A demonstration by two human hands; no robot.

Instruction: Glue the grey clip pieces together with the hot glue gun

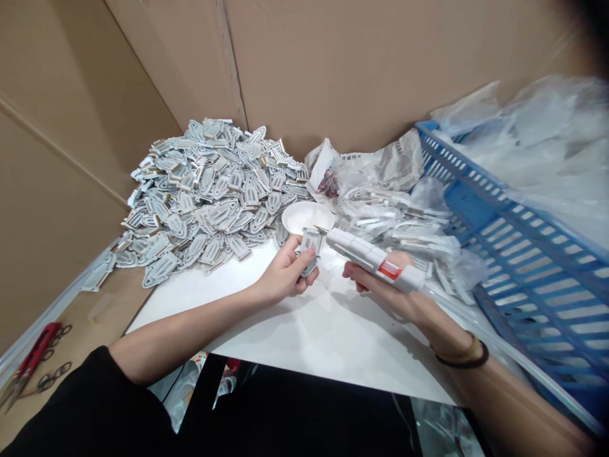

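My left hand (288,270) is closed on a small grey slotted piece (311,244), pinching it upright between thumb and fingers at the middle of the white table. My right hand (380,285) grips a white glue gun (358,249) with an orange window on its side. The gun's thin tip points left, by the upper edge of the grey piece; I cannot tell whether they touch. Just behind both sits a shallow white bowl (304,216). A big heap of similar grey slotted pieces (209,197) covers the table's back left.
Clear plastic bags with pieces (404,222) lie right of the bowl, before crumpled paper packaging (402,162). A blue slatted basket (533,279) holding clear bags stands on the right. Red-handled scissors (35,355) lie at far left. Cardboard walls (333,70) enclose the back.
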